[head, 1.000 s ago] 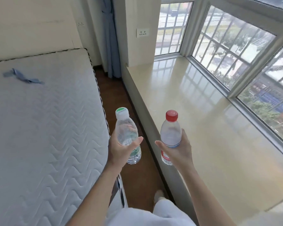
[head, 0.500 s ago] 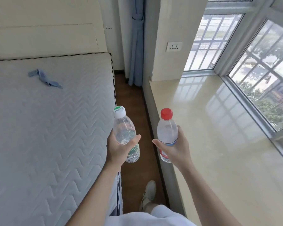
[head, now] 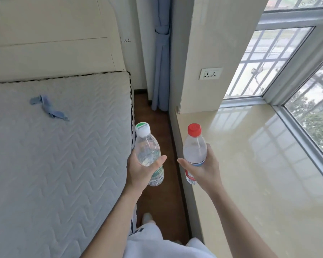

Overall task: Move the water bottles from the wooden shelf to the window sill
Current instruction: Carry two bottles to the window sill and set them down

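Hands grip clear bottles: green-capped bottle (head: 147,151) left, red-capped bottle (head: 194,149) right.

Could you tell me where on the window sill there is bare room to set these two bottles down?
The window sill is bare from the wall with the socket to the window frame. Nothing in view crowds it.

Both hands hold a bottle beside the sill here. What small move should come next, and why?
Probably carry the right hand a little rightward and set its red-capped clear plastic bottle upright on the glossy beige window sill. That bottle hangs at the sill's near edge, closest to it, while the left hand holds the white-capped clear bottle over the brown floor.
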A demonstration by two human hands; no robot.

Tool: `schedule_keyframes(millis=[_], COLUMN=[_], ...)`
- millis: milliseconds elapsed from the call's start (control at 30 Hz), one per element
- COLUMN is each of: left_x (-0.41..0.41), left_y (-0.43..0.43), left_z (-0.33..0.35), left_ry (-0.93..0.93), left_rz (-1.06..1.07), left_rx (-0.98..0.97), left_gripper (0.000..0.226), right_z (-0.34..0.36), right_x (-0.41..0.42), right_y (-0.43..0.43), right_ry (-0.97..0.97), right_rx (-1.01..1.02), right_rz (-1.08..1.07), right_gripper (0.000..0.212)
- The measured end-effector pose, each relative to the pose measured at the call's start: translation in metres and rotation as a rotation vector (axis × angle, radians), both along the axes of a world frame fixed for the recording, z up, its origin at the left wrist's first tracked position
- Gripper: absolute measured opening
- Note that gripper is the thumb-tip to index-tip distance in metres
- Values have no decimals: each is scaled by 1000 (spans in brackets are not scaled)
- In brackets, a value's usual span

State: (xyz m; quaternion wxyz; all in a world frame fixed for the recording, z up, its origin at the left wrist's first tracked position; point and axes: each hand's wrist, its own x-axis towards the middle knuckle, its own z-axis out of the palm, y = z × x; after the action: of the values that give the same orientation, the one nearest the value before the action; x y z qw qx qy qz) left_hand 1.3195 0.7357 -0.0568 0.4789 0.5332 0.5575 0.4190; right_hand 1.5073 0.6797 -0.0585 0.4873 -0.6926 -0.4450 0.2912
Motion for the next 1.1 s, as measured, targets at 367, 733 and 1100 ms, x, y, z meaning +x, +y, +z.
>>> schedule_keyframes(millis=[367, 733, 1100], left_x=[51, 162, 306], left_y=[196, 396, 356], left_z=[-11, 22, 14], left_ry=[-2, -39, -42], left_rz=[-123, -627, -986], left_rx=[15, 37, 31], left_gripper=[74, 60, 56], right_z=[-13, 9, -3], right_x=[40, 104, 179], right_y=[176, 318, 229], right_ry=[49, 161, 214], right_rx=[7, 4, 29], right_rz=[-111, -492, -922], right_gripper=[76, 44, 46])
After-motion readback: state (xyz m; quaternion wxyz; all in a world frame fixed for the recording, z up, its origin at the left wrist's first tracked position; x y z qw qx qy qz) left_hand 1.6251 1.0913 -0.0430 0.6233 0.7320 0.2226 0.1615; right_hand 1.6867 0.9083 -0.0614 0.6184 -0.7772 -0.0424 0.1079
